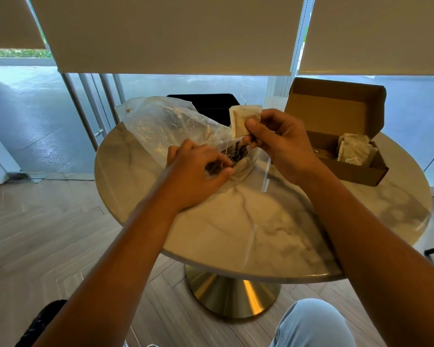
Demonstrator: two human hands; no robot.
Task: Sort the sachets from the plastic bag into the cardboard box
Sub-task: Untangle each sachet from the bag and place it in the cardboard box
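Note:
A clear plastic bag (pixel 158 123) lies on the round marble table (pixel 236 221), its mouth facing me with sachets and tangled strings (pixel 237 156) inside. My left hand (pixel 198 171) grips the bag's mouth. Just above the mouth, my right hand (pixel 278 139) pinches a pale paper sachet (pixel 241 118) upright between thumb and fingers. The open cardboard box (pixel 336 136) stands on the table to the right, lid up, with several sachets (pixel 355 149) stacked in its right end.
A dark chair back (pixel 206 103) shows behind the table. Roller blinds hang over glass walls beyond. The table's gold pedestal (pixel 231 294) stands on a wood floor, and my knee in light jeans (pixel 311 324) is at the bottom right.

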